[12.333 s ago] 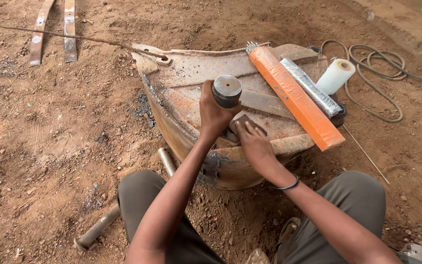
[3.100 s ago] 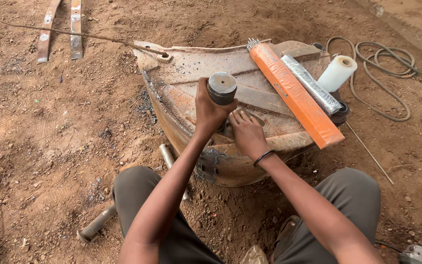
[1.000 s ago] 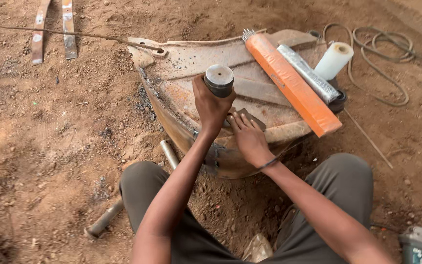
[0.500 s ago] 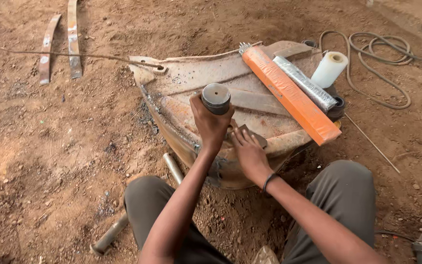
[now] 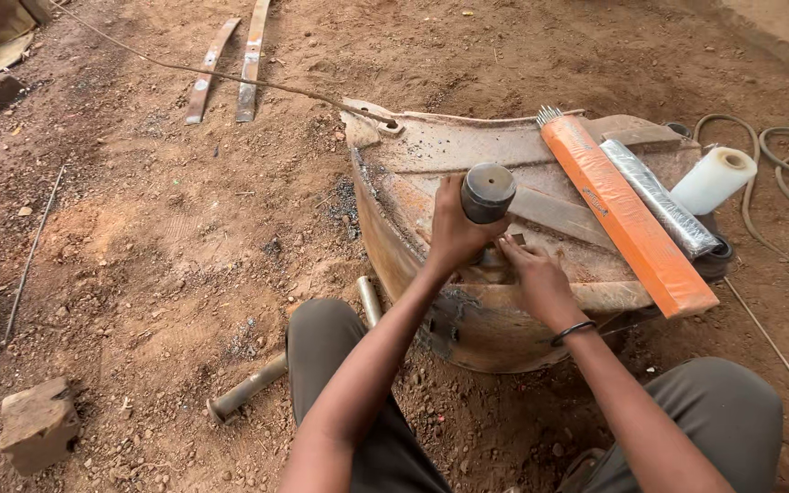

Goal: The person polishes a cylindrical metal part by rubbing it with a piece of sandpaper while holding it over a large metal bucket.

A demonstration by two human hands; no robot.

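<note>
Your left hand (image 5: 454, 233) is clenched around a short metal cylinder (image 5: 488, 193), held upright over the near edge of the rusty drum (image 5: 431, 151). Just right of it, your right hand (image 5: 533, 274) presses a small metal piece (image 5: 495, 257) onto the drum; grip unclear. Further right on the drum: orange box (image 5: 625, 213), foil-wrapped pack (image 5: 659, 196), white roll (image 5: 712, 180).

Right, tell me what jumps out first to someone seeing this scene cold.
The long orange box lies slanted across the rusty metal drum in the middle of the red dirt ground. At the drum's near edge, the left hand grips an upright grey metal cylinder, and the right hand rests flat on the drum beside it. A white roll and a silver-wrapped packet lie just right of the box.
</note>
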